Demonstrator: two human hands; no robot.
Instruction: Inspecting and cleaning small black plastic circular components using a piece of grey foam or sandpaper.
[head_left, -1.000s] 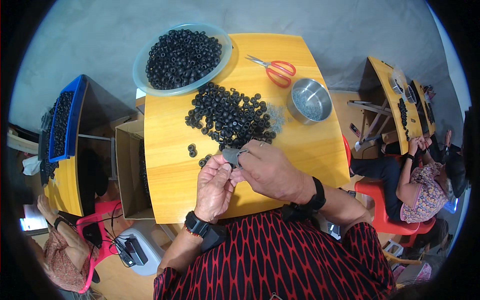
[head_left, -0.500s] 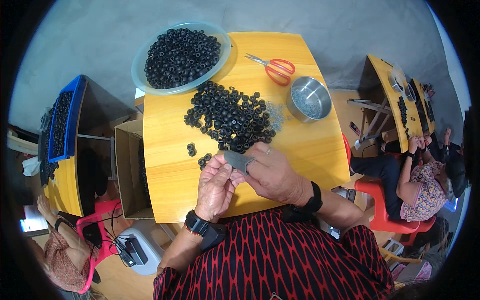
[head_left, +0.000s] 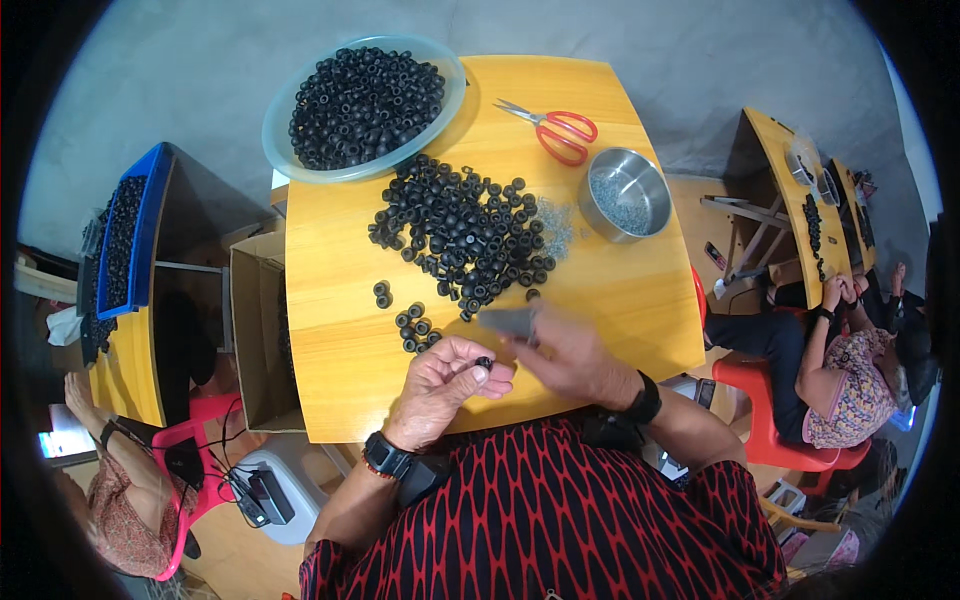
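My left hand (head_left: 440, 392) pinches a small black rubber-like part (head_left: 484, 363) between thumb and finger, just above the table's near edge. To its right my right hand (head_left: 575, 350), smeared by motion, has a flat grey strip (head_left: 510, 322) at its fingers; what the strip is made of I cannot tell. In front of both hands spreads a loose heap of black hollow round parts (head_left: 455, 230). A few more black parts (head_left: 415, 328) lie by the left hand. Small clear bits (head_left: 555, 228) are scattered at the heap's right edge.
On the yellow table (head_left: 340, 390) stand a wide pale bowl (head_left: 456, 105) full of black parts and a steel bowl (head_left: 655, 205) of small bits. Red-handled scissors (head_left: 565, 137) lie between them. A cardboard box (head_left: 258, 340) is at the left. People sit at tables either side.
My right hand and the grey strip have moved right, away from my left hand. The black part in my left fingers, covered before, now shows.
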